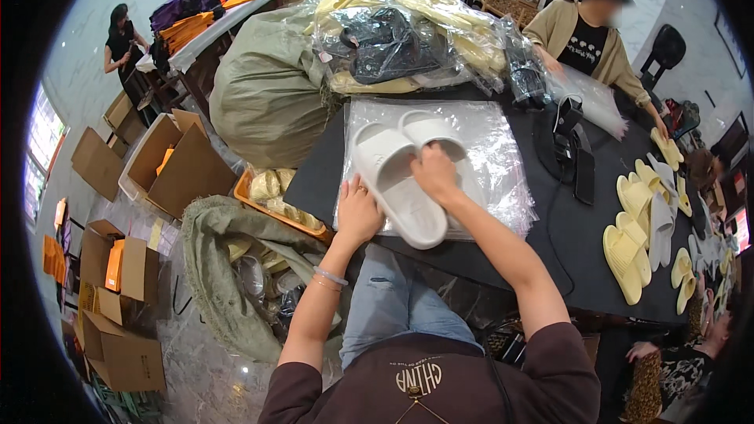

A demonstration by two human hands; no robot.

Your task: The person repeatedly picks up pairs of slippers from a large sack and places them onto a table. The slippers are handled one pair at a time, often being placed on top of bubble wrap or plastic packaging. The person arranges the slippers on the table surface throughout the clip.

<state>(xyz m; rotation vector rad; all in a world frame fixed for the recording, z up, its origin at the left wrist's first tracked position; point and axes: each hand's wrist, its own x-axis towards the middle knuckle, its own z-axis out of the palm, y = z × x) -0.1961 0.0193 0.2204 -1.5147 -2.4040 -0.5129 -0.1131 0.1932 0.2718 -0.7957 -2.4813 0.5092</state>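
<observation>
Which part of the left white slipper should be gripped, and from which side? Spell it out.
The left white slipper is probably best gripped by its heel, coming from the near side: that broad, rounded end lies nearest and uncovered, while the strap arches over the far end.

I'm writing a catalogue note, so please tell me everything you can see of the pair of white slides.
The pair of white slides looks like smooth moulded foam or rubber, with broad bands, open toes and backless heels. They lie side by side, toes pointing away from the wearer, on clear plastic bags over a black table. The right hand's fingers touch them near the bands, partly hiding the right slide. The left hand is beside the left slide, contact unclear.
</observation>
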